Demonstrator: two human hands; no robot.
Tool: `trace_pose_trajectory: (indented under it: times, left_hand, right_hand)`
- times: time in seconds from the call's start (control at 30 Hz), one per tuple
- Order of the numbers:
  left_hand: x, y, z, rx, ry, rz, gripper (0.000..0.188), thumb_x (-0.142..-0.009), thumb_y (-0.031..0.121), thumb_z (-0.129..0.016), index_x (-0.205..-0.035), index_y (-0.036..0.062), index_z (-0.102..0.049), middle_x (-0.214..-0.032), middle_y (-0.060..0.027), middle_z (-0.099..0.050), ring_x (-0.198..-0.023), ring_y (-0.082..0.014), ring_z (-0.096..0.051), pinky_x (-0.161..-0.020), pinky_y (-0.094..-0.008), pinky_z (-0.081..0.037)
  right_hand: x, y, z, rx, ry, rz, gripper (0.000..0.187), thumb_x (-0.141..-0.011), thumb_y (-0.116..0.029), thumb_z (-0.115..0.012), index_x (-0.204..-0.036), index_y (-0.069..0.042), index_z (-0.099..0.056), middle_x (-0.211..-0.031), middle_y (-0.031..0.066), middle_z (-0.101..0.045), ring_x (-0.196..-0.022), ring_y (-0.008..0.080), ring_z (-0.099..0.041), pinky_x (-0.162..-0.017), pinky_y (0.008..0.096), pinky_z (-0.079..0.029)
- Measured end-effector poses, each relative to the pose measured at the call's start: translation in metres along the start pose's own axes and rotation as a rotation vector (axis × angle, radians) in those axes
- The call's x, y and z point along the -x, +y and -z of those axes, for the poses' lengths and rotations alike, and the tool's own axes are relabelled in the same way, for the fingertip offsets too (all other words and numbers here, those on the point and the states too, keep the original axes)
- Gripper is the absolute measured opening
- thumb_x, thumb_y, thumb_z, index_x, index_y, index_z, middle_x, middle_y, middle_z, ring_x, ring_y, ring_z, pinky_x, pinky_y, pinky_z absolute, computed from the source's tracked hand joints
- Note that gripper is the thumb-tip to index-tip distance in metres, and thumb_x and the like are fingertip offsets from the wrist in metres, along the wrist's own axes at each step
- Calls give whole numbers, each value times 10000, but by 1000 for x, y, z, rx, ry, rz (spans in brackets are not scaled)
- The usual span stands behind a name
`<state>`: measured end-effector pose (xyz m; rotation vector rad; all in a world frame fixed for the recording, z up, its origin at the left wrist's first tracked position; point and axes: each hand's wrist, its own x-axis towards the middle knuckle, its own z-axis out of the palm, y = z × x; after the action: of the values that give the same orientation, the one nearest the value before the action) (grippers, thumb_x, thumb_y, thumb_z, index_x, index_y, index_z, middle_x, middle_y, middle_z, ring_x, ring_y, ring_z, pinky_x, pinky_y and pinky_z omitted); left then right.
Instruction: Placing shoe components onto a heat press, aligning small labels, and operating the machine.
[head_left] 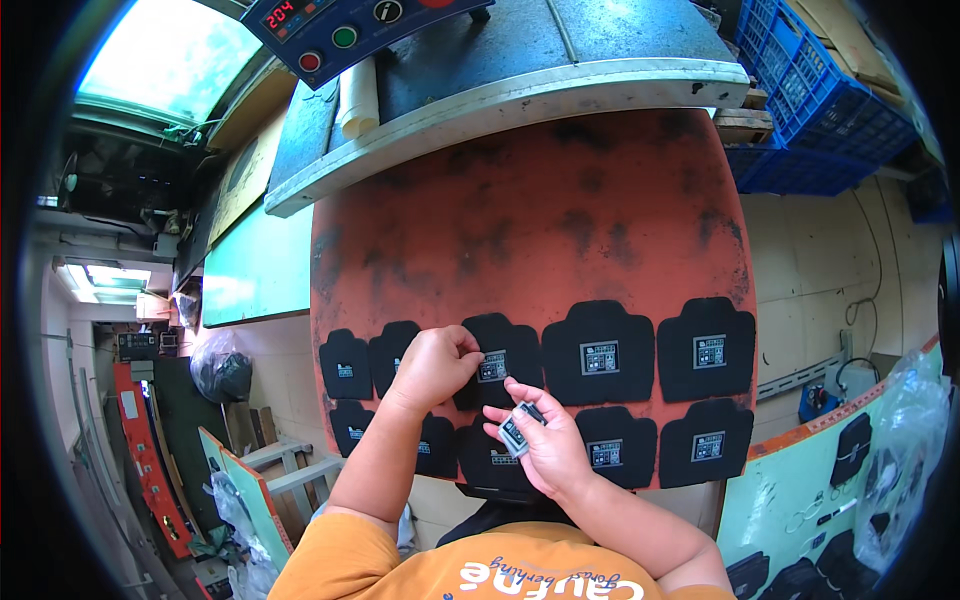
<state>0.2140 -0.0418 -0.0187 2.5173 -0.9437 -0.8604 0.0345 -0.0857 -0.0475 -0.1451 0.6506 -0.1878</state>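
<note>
Two rows of black fabric pieces, such as the far-right one (pixel 735 345), lie along the near side of a reddish press bed, each cut like a small garment panel. Most bear a small grey-and-black printed label (pixel 600 358). My left hand (pixel 437 365) is closed in a pinch over the left edge of the middle far-row piece (pixel 510 330), beside its label (pixel 492 366). What its fingertips hold, if anything, is hidden. Lower and to the right, my right hand (pixel 550 450) grips a small stack of similar labels (pixel 520 428) between thumb and fingers.
Beyond the reddish bed (pixel 520 230) rises the press's upper plate with a pale metal edge (pixel 520 108). A blue control box (pixel 350 40) stands on top. Blue crates (pixel 800 90) are at the far right. A pale green table (pixel 800 500) with plastic bags stands at the near right.
</note>
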Motion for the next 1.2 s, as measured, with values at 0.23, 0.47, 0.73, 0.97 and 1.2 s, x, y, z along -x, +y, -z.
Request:
trace_pose_trajectory:
  times: [0.23,0.47,0.73,0.97,1.2]
  left_hand:
    - [43,12,-1,136,63,-34,179,-725,89,-695,-841,-10,-602,-703,-91,-601,-639,-176,-597,-577,-287,-473]
    - [113,25,-28,668,-99,-97,126,-799,34,-681,-873,-29,-600,-780,-22,-605,-687,-56,-580,-597,-191,-473]
    - [127,-28,-12,516,-71,58,52,-817,34,-612,-811,-17,-605,-672,1,-574,-632,-42,-519,-564,-200,-445]
    - [115,-13,-29,220,-166,35,108,-785,96,-621,-799,-9,-641,-631,-97,-594,-452,-138,-552,-468,-280,-453]
    - [109,-9,-40,41,-100,-20,98,-780,59,-619,-813,-30,-647,-676,-91,-604,-437,-153,-578,-370,-263,-452]
  right_hand:
    - [23,-3,2,-98,6,23,264,-921,15,-438,-1179,-26,-475,-1250,166,-486,-1102,301,-539,-949,452,-460]
    - [50,15,19,-133,-13,75,190,-901,-27,-528,-1092,-19,-526,-1071,141,-608,-1012,220,-593,-880,366,-507]
    - [87,39,46,-5,25,-153,164,-903,-23,-514,-1066,-34,-528,-1080,155,-594,-1005,259,-594,-894,440,-505]
    - [95,45,50,87,74,-127,197,-907,7,-482,-1101,-21,-502,-1208,134,-515,-1057,279,-563,-887,430,-509]
    - [94,46,54,70,86,-112,214,-908,25,-465,-1112,-26,-507,-1271,110,-461,-1068,285,-555,-882,420,-512]
